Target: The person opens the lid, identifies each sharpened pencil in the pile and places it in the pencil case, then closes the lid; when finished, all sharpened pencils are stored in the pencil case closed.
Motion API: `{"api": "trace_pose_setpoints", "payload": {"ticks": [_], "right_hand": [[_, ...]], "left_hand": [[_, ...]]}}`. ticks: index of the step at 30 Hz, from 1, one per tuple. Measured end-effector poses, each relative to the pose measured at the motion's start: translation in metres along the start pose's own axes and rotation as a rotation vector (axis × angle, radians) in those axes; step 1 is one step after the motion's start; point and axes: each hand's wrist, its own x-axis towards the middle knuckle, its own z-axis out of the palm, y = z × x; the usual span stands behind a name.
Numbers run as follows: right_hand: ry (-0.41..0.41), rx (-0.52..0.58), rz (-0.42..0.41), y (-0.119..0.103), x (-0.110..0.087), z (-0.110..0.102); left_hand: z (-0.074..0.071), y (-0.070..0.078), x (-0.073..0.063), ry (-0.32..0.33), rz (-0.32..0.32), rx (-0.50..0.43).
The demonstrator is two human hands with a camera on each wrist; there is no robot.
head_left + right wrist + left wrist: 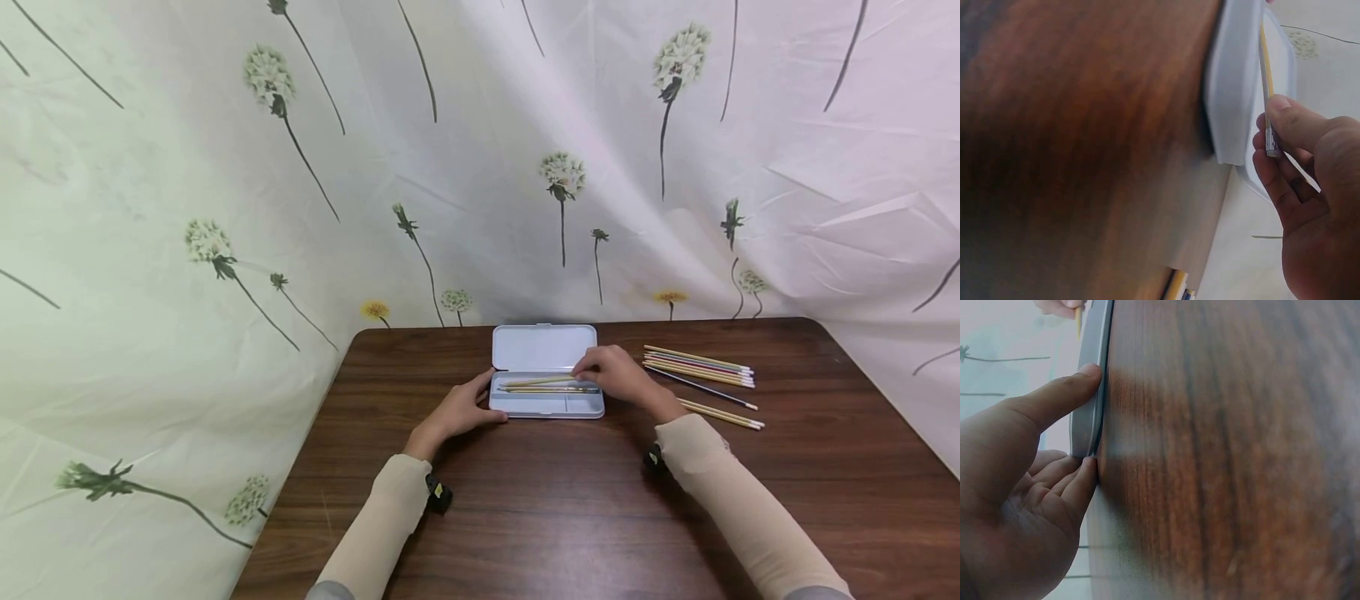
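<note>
A pale blue-white pencil case (532, 405) lies on the table with its hinged lid (543, 347) raised at the back. My left hand (459, 408) holds the case at its left end, thumb against the front wall and fingers round the side. Over the case's right half, my right hand (615, 373) pinches a yellow pencil (1265, 62) near its eraser end; the pencil points left above the back compartment. Beneath it in that compartment lie other pencils (543, 390), partly hidden; their number is hard to tell.
Right of the case, several pencils (697, 365) lie side by side on the brown wooden table (525, 508). Nearer are a dark pencil (705, 387) and some yellow pencils (723, 414), partly behind my right forearm. A flower-printed cloth (480, 183) hangs along the table's back edge.
</note>
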Motion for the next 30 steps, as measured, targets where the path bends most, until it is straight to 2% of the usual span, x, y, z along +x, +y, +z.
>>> {"api": "trace_pose_setpoints", "payload": {"ticks": [6,13,19,30], "right_hand": [[-0.046,-0.091,0.037,-0.003,0.0,0.007],[-0.107,-0.296,-0.052,-0.012,-0.002,0.009],[-0.107,-0.325,-0.099,-0.014,-0.004,0.01],[-0.101,-0.298,-0.093,-0.014,-0.005,0.006]], "left_hand": [[0.0,-0.001,0.001,0.002,0.003,-0.007],[0.001,-0.002,0.001,0.005,0.004,-0.015],[0.001,-0.001,0.0,0.006,0.005,-0.014],[0.001,0.0,0.0,0.006,0.02,-0.024]]}}
